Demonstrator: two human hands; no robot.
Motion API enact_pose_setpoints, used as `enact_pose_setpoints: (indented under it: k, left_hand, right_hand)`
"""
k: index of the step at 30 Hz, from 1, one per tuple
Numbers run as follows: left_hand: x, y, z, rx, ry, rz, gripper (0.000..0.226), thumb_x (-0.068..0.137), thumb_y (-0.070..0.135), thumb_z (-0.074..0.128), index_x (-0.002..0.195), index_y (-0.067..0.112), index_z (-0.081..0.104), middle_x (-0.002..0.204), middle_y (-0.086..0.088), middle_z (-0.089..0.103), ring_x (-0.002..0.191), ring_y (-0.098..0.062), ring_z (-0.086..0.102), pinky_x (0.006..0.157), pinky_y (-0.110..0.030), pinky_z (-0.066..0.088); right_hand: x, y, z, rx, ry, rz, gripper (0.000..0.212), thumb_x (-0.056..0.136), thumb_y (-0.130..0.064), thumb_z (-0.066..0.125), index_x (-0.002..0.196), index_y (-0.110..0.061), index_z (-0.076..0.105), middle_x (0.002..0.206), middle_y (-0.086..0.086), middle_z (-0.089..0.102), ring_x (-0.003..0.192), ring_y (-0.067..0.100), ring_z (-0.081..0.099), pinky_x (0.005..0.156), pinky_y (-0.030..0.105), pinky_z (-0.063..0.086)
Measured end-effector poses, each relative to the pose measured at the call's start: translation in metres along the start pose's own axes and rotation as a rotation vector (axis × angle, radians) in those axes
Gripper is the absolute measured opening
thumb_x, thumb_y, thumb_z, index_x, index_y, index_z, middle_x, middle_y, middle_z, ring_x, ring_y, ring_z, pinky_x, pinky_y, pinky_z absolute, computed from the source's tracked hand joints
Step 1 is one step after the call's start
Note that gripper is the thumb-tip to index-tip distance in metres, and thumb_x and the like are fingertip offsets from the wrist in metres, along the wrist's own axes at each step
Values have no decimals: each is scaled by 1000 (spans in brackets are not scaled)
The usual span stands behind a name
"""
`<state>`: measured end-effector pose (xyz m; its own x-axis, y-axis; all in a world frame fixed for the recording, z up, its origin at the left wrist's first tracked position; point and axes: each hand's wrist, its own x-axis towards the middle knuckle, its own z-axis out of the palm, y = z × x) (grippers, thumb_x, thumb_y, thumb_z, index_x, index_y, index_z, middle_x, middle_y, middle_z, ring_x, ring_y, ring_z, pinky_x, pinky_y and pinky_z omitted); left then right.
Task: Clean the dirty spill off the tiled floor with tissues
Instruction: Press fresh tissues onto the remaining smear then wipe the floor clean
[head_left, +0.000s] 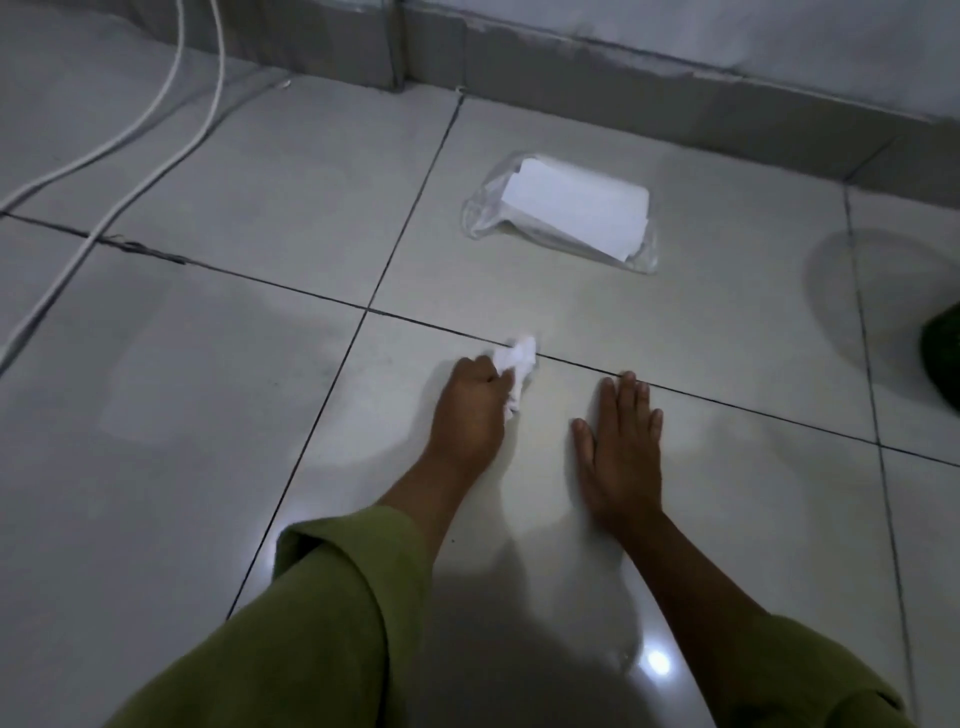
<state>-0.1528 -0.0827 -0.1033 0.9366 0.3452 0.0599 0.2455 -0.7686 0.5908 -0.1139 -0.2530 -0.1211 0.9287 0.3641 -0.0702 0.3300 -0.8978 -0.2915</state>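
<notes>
My left hand (475, 402) is closed around a crumpled white tissue (517, 364), which it presses on the pale tiled floor (208, 415) right at a dark grout line. My right hand (621, 441) lies flat on the same tile just to the right, palm down, fingers together and holding nothing. Beyond both hands, a clear plastic pack of white tissues (571, 210) lies on the tile past the grout line. No dark stain stands out on the tile around the tissue; only faint smears and a glossy sheen show there.
Two white cables (156, 104) run across the floor at the far left. A grey skirting and wall (675, 93) close off the back. A dark green object (943, 353) sits at the right edge. Green sleeves cover both my forearms.
</notes>
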Motion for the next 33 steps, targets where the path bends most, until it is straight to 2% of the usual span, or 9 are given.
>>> enact_pose_setpoints:
  k: [2, 5, 12, 17, 22, 26, 28, 31, 33]
  left_hand:
    - [-16, 13, 5, 56, -68, 92, 25, 87, 5, 46, 100, 5, 67, 93, -15, 61, 86, -30, 53, 71, -25, 38]
    - [-25, 12, 1, 64, -100, 204, 38, 83, 20, 38, 95, 6, 71, 78, -12, 64, 73, -31, 57, 61, -29, 47]
    - [-43, -2, -19, 119, -111, 186, 42, 82, 22, 36, 95, 4, 72, 74, -14, 62, 69, -35, 57, 53, -36, 53]
    - [-55, -4, -33, -11, -110, 13, 37, 82, 19, 48, 113, 8, 65, 94, -17, 65, 88, -34, 56, 76, -35, 47]
    - [-65, -29, -62, -11, -161, 64, 41, 86, 25, 51, 123, 9, 57, 111, -14, 62, 100, -28, 56, 85, -25, 39]
    - [-74, -64, -92, 100, -99, -29, 41, 86, 24, 51, 122, 5, 57, 119, -18, 58, 110, -35, 53, 96, -37, 41]
    - [-76, -86, -104, 180, -68, -89, 42, 87, 21, 52, 124, 1, 54, 127, -24, 54, 118, -41, 48, 101, -44, 38]
    - [-74, -111, -115, 254, -49, -135, 55, 85, 31, 40, 127, -2, 49, 133, -30, 46, 125, -45, 42, 106, -50, 33]
    - [-70, -124, -122, 265, -48, -181, 59, 85, 32, 37, 132, -3, 43, 140, -30, 38, 131, -44, 34, 110, -50, 27]
  right_hand:
    - [0, 0, -4, 25, -23, 4, 69, 90, -46, 14, 148, -9, 12, 158, 11, 4, 145, 25, -3, 117, 39, -4]
    - [1, 0, -10, 62, -49, -3, 65, 93, -43, 18, 148, -10, 12, 158, 10, 4, 146, 24, -3, 117, 39, -3]
    - [-12, -2, -24, 69, -110, -18, 56, 99, -32, 32, 146, -7, 18, 157, 13, 6, 145, 26, 1, 117, 41, 2]
    - [-27, -31, -30, 138, -121, -95, 53, 98, -27, 37, 144, -5, 24, 156, 14, 14, 145, 28, 6, 118, 39, 4]
    - [-35, -78, -26, 275, -98, -182, 59, 85, -34, 30, 124, 5, 51, 129, 28, 52, 123, 41, 46, 109, 44, 31]
    - [-39, -102, -16, 272, -152, -218, 49, 91, -21, 40, 132, 6, 41, 138, 27, 42, 131, 40, 38, 112, 36, 22]
    - [-40, -110, -1, 212, -188, -244, 52, 89, -18, 33, 128, 16, 42, 135, 35, 42, 128, 47, 39, 111, 46, 27]
    - [-33, -118, 18, 79, -208, -221, 58, 77, -15, 29, 118, 21, 49, 124, 40, 50, 115, 53, 50, 91, 62, 43]
    - [-28, -127, 24, 64, -203, -206, 62, 75, -14, 24, 124, 19, 44, 130, 39, 44, 121, 52, 43, 99, 60, 31]
